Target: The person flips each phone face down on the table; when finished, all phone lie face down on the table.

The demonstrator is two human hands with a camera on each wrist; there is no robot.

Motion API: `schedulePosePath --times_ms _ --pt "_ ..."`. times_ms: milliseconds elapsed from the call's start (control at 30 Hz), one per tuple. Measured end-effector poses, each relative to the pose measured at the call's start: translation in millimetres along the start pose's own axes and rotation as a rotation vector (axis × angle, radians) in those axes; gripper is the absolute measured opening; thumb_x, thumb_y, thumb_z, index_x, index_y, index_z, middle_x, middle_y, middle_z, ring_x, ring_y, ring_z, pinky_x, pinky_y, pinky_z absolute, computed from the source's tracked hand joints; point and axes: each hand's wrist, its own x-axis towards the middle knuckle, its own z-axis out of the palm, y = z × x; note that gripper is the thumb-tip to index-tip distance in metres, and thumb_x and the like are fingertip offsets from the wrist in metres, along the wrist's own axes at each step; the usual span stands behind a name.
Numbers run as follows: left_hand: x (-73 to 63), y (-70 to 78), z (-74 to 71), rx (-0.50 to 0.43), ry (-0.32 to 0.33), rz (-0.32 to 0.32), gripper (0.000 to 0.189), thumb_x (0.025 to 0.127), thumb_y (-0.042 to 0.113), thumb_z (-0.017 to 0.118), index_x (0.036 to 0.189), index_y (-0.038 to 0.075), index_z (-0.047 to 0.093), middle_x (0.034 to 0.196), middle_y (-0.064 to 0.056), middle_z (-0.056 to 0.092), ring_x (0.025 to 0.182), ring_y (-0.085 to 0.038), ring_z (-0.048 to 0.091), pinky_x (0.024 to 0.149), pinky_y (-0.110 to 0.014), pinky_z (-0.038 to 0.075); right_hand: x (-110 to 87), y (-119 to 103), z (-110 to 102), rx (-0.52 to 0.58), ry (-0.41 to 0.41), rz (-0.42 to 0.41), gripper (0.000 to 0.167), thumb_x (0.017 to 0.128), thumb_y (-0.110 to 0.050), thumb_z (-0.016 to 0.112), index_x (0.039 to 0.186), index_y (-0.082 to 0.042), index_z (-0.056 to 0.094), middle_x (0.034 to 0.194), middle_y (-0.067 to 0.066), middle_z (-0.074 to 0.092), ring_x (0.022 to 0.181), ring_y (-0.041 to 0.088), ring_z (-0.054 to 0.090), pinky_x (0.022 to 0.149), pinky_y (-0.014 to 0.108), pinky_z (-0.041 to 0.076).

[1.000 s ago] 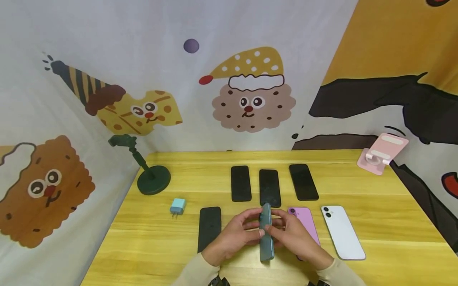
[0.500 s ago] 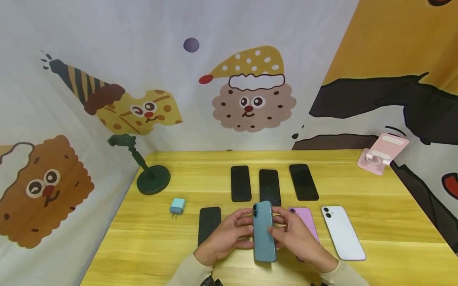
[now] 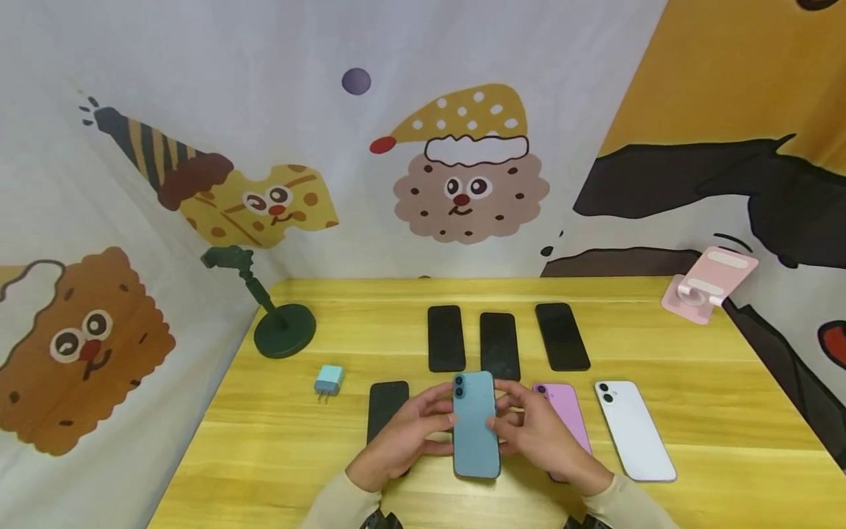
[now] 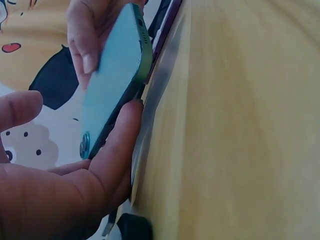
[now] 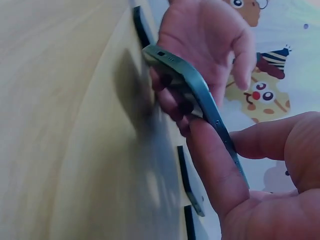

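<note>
A teal smartphone [image 3: 476, 437] is held up over the near middle of the table, its back and two camera lenses facing the head camera. My right hand [image 3: 538, 433] pinches its right long edge, thumb on the back and fingers on the screen side, as the right wrist view shows. On the other side my left hand [image 3: 406, 437] has its fingers extended along the phone's edge; its thumb [image 4: 20, 107] stands off the phone in the left wrist view. Under my left hand lies a black phone [image 3: 386, 402], partly hidden. A pink phone [image 3: 563, 411] lies partly behind my right hand.
Three black phones, a left one [image 3: 446, 339], a middle one [image 3: 500, 345] and a right one [image 3: 562, 336], lie farther back. A white phone [image 3: 636, 433] is at right, a charger plug [image 3: 329, 380] at left. A green stand [image 3: 284, 330] and pink stand [image 3: 717, 275] occupy the back corners.
The teal phone has turned from edge-on to back-facing and shifted slightly left. My left thumb, on the phone's edge a second ago, has come off it. The other phones stay put.
</note>
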Motion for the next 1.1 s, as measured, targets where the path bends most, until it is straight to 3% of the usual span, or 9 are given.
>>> schedulePosePath --times_ms 267,533,733,867,1100 --pt "3.1 0.0 8.5 0.104 0.053 -0.010 0.069 0.101 0.016 0.067 0.164 0.010 0.039 0.128 -0.018 0.058 0.107 -0.023 0.068 0.087 -0.047 0.065 6.2 14.4 -1.7 -0.118 0.047 0.011 0.069 0.094 -0.002 0.077 0.154 0.005 0.045 0.103 0.015 0.065 0.084 0.023 0.072 0.062 0.038 0.066" --pt "4.1 1.6 18.5 0.243 0.089 -0.007 0.068 0.101 0.014 0.069 0.162 0.005 0.041 0.119 -0.015 0.063 0.105 -0.023 0.069 0.084 -0.048 0.066 6.9 17.8 -5.1 -0.336 0.082 -0.009 0.065 0.089 -0.005 0.083 0.147 0.006 0.055 0.087 0.006 0.064 0.072 0.016 0.065 0.056 0.027 0.058" --pt "6.5 5.2 23.4 0.307 0.089 -0.019 0.063 0.103 0.018 0.068 0.161 0.009 0.046 0.115 -0.012 0.063 0.104 -0.022 0.070 0.084 -0.047 0.066 6.7 15.8 -6.5 -0.472 0.131 -0.001 0.061 0.085 -0.006 0.086 0.140 0.003 0.062 0.084 0.002 0.064 0.072 0.014 0.061 0.057 0.024 0.052" --pt "9.3 7.0 25.7 0.335 0.091 -0.028 0.061 0.104 0.020 0.068 0.160 0.009 0.047 0.114 -0.010 0.065 0.106 -0.022 0.070 0.086 -0.048 0.065 7.5 14.9 -8.4 -0.502 0.149 0.009 0.061 0.083 -0.005 0.088 0.139 0.003 0.063 0.086 0.001 0.064 0.074 0.013 0.060 0.058 0.024 0.051" --pt "12.1 7.6 27.7 0.315 0.100 -0.036 0.056 0.104 0.018 0.067 0.154 -0.001 0.051 0.111 -0.011 0.063 0.107 -0.022 0.071 0.089 -0.045 0.065 6.6 14.5 -13.7 -0.501 0.124 0.013 0.064 0.083 -0.010 0.089 0.140 0.003 0.063 0.092 0.001 0.064 0.077 0.014 0.059 0.058 0.024 0.048"
